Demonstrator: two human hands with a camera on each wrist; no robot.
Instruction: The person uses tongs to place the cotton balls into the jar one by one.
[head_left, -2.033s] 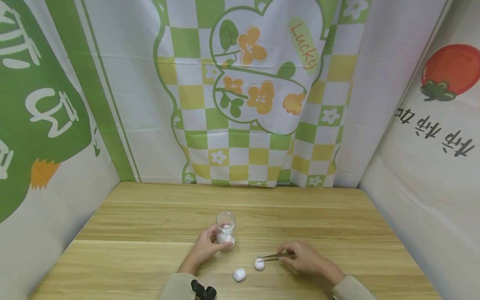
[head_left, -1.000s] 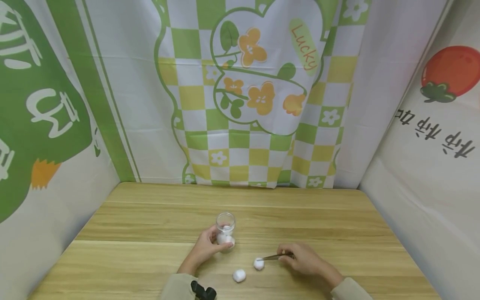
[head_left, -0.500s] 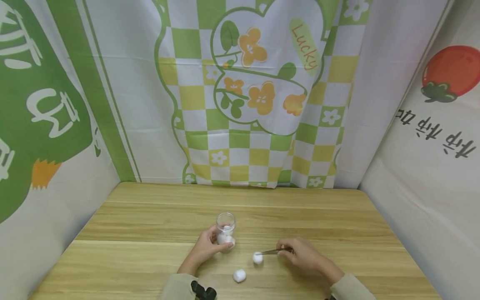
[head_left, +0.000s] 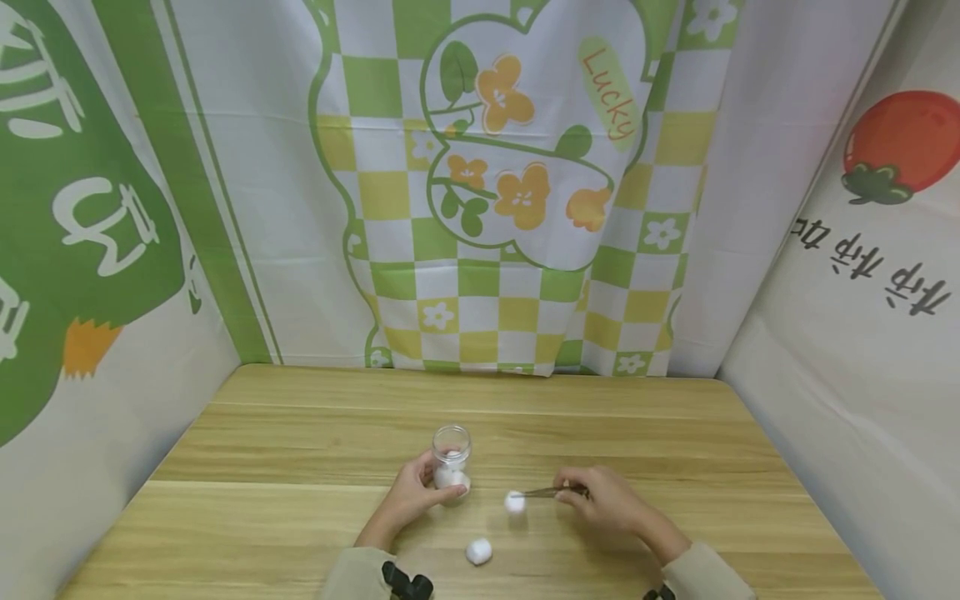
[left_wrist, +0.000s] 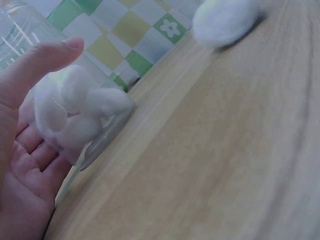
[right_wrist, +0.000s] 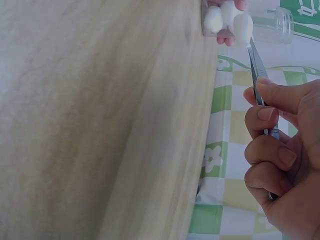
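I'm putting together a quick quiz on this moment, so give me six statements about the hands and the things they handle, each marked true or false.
1. The left hand holds a clear jar. True.
2. The jar is empty. False: several balls are inside it.
3. The right hand holds tweezers. True.
4. The tweezers hold a white ball at their tips. True.
5. That white ball rests on the table. False: it is held above the table.
6. Nothing lies loose on the table. False: a loose ball lies there, touched by neither hand.
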